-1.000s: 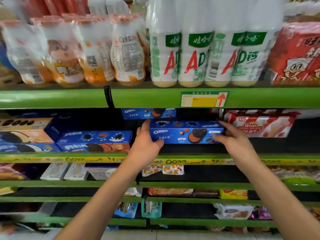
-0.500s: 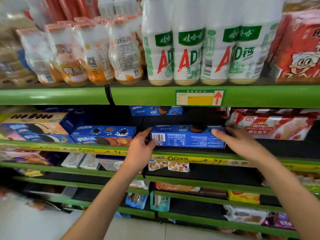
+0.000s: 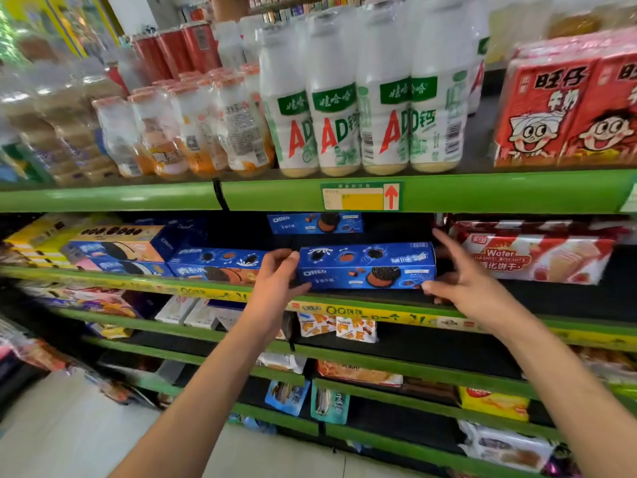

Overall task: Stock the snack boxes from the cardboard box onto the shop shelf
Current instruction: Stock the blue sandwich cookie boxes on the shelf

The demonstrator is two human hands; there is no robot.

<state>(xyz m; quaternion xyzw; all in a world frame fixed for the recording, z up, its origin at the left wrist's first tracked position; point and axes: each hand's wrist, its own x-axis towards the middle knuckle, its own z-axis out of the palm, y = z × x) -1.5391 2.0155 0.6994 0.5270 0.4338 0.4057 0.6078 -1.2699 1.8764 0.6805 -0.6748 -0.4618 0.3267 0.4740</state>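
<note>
Item: long blue cardboard Oreo snack box [image 3: 366, 266], on the green-edged metal shop shelf [image 3: 344, 307], front face outward. Your left hand [image 3: 275, 281] pinched its 9 o'clock end; your right hand [image 3: 472, 288], fingers spread, pressed its 3 o'clock end. Advice: you did best to slide it back squarely, ends level. At 9 o'clock: a stack of blue Oreo boxes [image 3: 217, 265]. At 3 o'clock: red-and-white wafer biscuit packs [image 3: 537, 258]. Cardboard box: not seen.
</note>
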